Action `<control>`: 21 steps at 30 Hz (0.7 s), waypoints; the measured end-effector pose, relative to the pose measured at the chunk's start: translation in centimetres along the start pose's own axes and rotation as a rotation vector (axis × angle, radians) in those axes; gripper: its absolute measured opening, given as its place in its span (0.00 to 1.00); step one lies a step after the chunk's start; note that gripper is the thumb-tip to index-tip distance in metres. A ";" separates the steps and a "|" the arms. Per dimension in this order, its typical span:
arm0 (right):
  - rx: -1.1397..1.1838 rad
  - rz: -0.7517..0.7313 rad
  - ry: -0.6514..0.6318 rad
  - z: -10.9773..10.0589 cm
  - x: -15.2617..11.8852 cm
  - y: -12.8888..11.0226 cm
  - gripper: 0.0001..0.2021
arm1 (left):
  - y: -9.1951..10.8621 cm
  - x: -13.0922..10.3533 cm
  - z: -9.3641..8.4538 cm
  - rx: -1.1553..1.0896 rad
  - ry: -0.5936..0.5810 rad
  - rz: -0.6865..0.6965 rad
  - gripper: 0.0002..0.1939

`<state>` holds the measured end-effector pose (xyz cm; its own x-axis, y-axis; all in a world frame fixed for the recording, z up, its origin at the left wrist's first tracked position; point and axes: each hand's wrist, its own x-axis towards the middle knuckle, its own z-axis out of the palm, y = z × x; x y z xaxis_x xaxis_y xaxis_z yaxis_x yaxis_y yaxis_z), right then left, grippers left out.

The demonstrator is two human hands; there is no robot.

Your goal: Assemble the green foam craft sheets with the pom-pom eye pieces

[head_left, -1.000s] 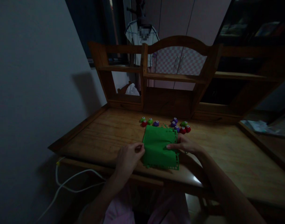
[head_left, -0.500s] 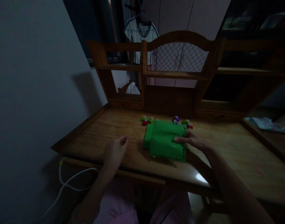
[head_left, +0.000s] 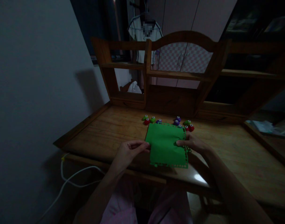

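Dim room, wooden desk (head_left: 114, 130) with a shelved hutch (head_left: 170, 77) at its back. Green sheet (head_left: 167, 143) with punched, lacy edges lying flat on the desk, near the front edge, just in front of a row of small craft punches (head_left: 168, 122) in red, green and purple. Left hand (head_left: 129, 151) at the sheet's left edge, thumb and fingers narrowed into a pinch on that edge. Right hand (head_left: 191, 143) at the sheet's right edge, fingers laid flat over the top of the sheet, thumb side hidden, so whether gripping or only pressing cannot be told.

Compared with half a second ago: left hand then off the sheet, curled and resting on the desk well left of it; now back on the sheet's left edge. Sheet then with a folded layer offset to the left and pushed up against the punches; now a single flat square, drawn nearer the desk's front edge, with more punches showing behind it. Right hand on the sheet's right edge in both.

White cable (head_left: 69, 180) hanging below the desk's left front corner.
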<state>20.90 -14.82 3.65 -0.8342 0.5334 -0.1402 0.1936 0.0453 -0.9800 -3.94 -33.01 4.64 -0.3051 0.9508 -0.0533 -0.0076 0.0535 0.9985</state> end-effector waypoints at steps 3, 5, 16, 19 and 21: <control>0.009 0.002 -0.011 0.1 0.0 0.0 0.15 | 0.2 -0.3 0.2 -0.009 -0.003 -0.006 0.19; 0.011 0.012 -0.005 0.1 0.0 0.0 0.16 | 0.2 -0.5 0.3 -0.005 -0.012 -0.014 0.19; -0.032 -0.001 0.005 0.0 0.0 0.0 0.14 | 0.7 -1.6 0.2 0.106 -0.147 -0.063 0.18; -0.031 0.003 0.007 0.1 0.0 0.0 0.15 | 0.6 -1.6 0.1 0.144 -0.165 -0.025 0.16; -0.032 0.003 -0.005 0.1 0.0 0.0 0.16 | 0.5 -1.5 0.0 0.151 -0.172 -0.016 0.16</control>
<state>20.87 -14.90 3.67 -0.8359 0.5297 -0.1439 0.2125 0.0705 -0.9746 -3.51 -34.47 5.17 -0.1391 0.9868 -0.0827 0.1353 0.1017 0.9856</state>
